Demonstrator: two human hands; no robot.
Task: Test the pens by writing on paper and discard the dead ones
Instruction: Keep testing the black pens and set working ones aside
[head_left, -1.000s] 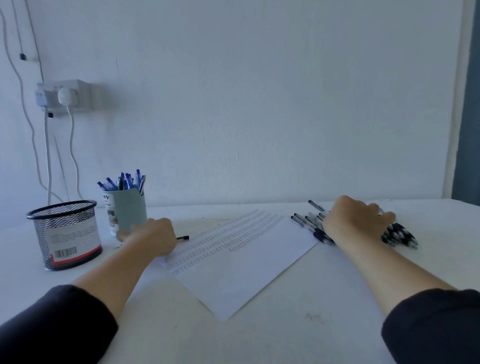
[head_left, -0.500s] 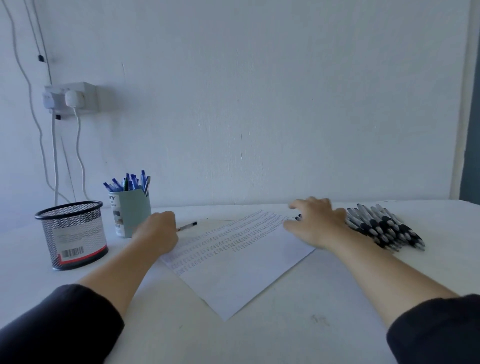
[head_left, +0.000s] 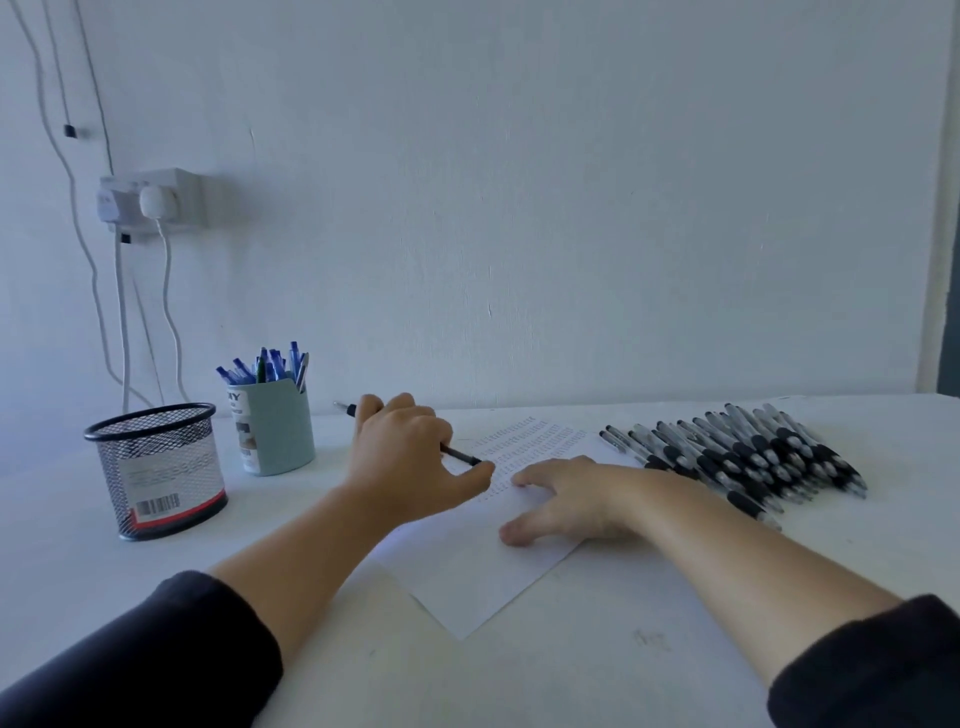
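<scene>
Left hand (head_left: 410, 462) grasps a slim black pen (head_left: 460, 455), tip over the paper (head_left: 483, 566); right hand (head_left: 566, 499), fingers relaxed, presses the flat sheet at centre. Glossy black-grip pens (head_left: 748, 457) lie fanned at 2 o'clock; mesh bin (head_left: 156, 467) and smooth cup (head_left: 275, 431) stand at 10 o'clock on the worktop (head_left: 571, 675).

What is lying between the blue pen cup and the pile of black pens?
In the head view, the left hand holding a pen and the right hand flat on the paper.

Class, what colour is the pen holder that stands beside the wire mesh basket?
The pen holder is pale blue-green with a printed label, seen in the head view.
</scene>
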